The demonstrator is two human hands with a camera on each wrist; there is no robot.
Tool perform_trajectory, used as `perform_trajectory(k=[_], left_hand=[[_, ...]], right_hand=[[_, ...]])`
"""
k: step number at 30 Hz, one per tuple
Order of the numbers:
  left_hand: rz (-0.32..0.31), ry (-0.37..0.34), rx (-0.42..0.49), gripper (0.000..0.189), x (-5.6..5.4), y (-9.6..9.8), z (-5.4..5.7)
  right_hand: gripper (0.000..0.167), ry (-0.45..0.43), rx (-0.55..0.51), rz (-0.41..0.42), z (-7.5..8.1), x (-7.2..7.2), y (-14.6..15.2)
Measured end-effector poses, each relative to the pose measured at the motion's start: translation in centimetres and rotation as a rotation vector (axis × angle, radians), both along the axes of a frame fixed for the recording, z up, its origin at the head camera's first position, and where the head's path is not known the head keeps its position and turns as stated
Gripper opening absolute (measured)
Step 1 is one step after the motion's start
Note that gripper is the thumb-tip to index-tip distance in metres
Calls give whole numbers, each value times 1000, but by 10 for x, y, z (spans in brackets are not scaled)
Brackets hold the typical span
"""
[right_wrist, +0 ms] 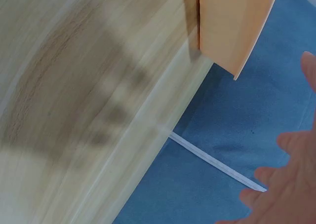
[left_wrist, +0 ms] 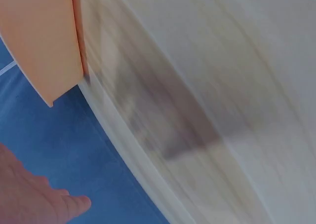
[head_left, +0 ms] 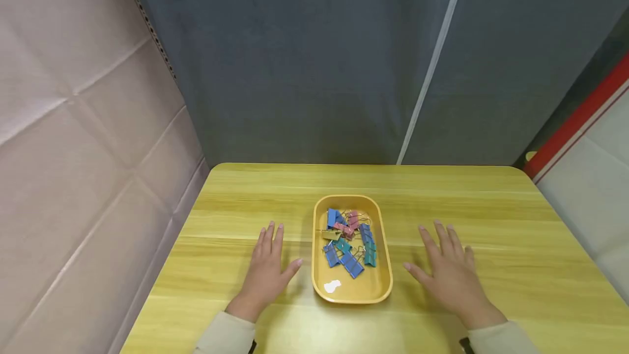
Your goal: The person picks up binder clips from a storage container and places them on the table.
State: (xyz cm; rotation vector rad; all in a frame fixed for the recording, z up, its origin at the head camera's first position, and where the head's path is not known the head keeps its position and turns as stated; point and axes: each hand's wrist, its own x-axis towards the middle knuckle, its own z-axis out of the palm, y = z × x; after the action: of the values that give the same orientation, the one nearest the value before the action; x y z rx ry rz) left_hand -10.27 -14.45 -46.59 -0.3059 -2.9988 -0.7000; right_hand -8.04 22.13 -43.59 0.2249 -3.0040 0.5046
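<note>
A yellow-orange plastic tray sits on the wooden table between my two hands. In it lies a pile of binder clips: several blue ones, green ones, pink ones and a yellow one. My left hand is held left of the tray, fingers straight and thumb spread toward its side. On the other side, my right hand has its fingers spread, holding nothing. Both wrist views show the tray's outer wall apart from the fingers.
The light wooden table has rounded far corners. Behind it hangs a dark grey-blue curtain with a pale vertical strip. A quilted pale wall stands at the left, and a white panel with a red edge at the right.
</note>
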Motion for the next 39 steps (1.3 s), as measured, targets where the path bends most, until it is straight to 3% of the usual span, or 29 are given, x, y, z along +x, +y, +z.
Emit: perform_trajectory(k=[16,27,39], left_hand=[[-35,-50,153,83,-3,23,-7],[-64,-68,179,82,-2,39,-10],[-66,-99,183,82,-4,48,-11]], right_hand=[[82,86,-54,55,2,-3,-9],[82,125,-66,128,0,-6,-19],[79,194,-49,278,0,-12,-33]])
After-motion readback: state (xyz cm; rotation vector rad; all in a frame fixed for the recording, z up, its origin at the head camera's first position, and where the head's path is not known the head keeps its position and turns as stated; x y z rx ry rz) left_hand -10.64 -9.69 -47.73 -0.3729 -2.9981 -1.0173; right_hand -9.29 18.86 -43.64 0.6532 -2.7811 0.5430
